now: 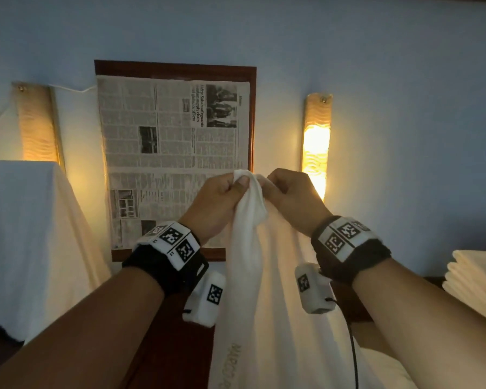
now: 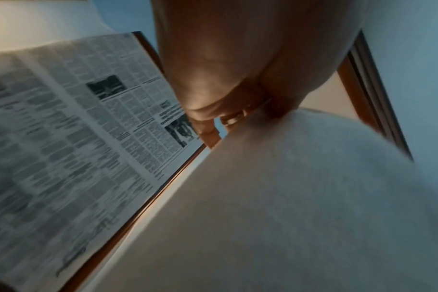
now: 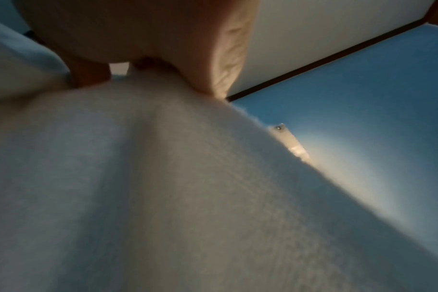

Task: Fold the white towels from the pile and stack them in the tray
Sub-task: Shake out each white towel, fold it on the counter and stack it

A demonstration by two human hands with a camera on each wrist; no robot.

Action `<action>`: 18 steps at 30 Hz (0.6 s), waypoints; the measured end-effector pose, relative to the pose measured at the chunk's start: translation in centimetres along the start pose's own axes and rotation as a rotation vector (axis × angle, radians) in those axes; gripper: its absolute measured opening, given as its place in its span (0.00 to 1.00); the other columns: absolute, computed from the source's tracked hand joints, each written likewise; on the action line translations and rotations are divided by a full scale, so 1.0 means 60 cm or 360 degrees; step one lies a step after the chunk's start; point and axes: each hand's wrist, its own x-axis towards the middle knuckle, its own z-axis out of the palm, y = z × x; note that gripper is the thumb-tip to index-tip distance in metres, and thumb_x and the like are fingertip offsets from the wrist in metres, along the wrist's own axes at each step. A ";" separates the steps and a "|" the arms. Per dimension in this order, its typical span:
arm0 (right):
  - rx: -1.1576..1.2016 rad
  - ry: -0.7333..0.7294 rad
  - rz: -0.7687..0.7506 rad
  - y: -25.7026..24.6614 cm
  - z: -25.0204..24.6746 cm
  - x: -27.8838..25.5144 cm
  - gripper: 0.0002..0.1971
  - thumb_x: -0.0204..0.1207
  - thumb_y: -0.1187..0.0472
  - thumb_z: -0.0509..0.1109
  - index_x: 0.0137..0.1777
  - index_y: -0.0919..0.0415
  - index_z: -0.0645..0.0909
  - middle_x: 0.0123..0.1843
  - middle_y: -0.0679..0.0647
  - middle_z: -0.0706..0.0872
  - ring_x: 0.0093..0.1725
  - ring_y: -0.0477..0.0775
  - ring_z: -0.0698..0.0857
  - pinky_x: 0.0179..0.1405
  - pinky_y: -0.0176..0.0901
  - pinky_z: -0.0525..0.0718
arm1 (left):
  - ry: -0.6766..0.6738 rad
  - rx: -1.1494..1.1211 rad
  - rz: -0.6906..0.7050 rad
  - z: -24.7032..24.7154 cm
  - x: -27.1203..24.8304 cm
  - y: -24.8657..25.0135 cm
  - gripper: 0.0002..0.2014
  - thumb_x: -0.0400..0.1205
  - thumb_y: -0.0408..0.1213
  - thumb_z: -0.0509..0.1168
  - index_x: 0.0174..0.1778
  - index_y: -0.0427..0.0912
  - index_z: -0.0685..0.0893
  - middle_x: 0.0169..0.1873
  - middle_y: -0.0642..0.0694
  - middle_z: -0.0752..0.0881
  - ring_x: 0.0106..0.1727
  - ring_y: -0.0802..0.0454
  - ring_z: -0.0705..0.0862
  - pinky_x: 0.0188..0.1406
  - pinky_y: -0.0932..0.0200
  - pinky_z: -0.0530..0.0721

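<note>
A white towel (image 1: 250,276) hangs in the air in front of me, bunched at its top edge. My left hand (image 1: 222,195) grips the top of the towel with curled fingers. My right hand (image 1: 286,192) pinches the same top edge just to the right, almost touching the left hand. The towel drapes down between my forearms, with grey lettering near its lower part. In the left wrist view the towel (image 2: 288,197) fills the lower right under my left hand (image 2: 238,79). In the right wrist view the towel (image 3: 163,177) hangs under my right hand (image 3: 163,39).
A stack of folded white towels (image 1: 474,279) sits at the right edge. A framed newspaper (image 1: 174,150) hangs on the blue wall between two wall lamps (image 1: 316,147). A white cloth-covered block (image 1: 34,234) stands at the left. Dark wood lies below.
</note>
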 end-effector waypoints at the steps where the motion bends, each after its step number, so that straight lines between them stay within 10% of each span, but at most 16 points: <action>1: 0.0032 -0.0061 0.0024 0.001 -0.003 -0.008 0.15 0.82 0.55 0.70 0.43 0.68 0.84 0.35 0.60 0.84 0.30 0.41 0.77 0.34 0.29 0.77 | 0.0013 0.0023 0.0033 0.001 0.002 0.004 0.18 0.91 0.45 0.58 0.51 0.38 0.89 0.47 0.34 0.90 0.52 0.32 0.88 0.58 0.32 0.85; 6: -0.0021 -0.0292 0.0277 0.038 -0.009 -0.051 0.15 0.82 0.51 0.70 0.44 0.65 0.85 0.37 0.55 0.86 0.34 0.41 0.85 0.35 0.29 0.81 | 0.0075 0.0065 0.0058 -0.009 -0.009 0.003 0.19 0.91 0.46 0.58 0.49 0.34 0.87 0.45 0.31 0.88 0.43 0.42 0.87 0.53 0.32 0.86; 11: -0.0523 -0.0585 0.0646 0.142 -0.014 -0.117 0.18 0.83 0.45 0.66 0.46 0.61 0.86 0.43 0.59 0.89 0.43 0.58 0.88 0.51 0.52 0.86 | 0.0093 -0.0165 -0.0042 -0.052 -0.022 0.009 0.14 0.91 0.46 0.58 0.48 0.51 0.89 0.42 0.49 0.92 0.46 0.51 0.89 0.49 0.48 0.87; 18: -0.0366 -0.0118 0.0336 0.043 0.002 -0.084 0.12 0.85 0.67 0.61 0.54 0.61 0.86 0.47 0.45 0.85 0.44 0.34 0.82 0.43 0.18 0.71 | -0.0150 -0.0339 -0.0124 -0.074 -0.056 -0.003 0.14 0.90 0.45 0.58 0.53 0.46 0.89 0.51 0.43 0.92 0.54 0.46 0.90 0.62 0.45 0.87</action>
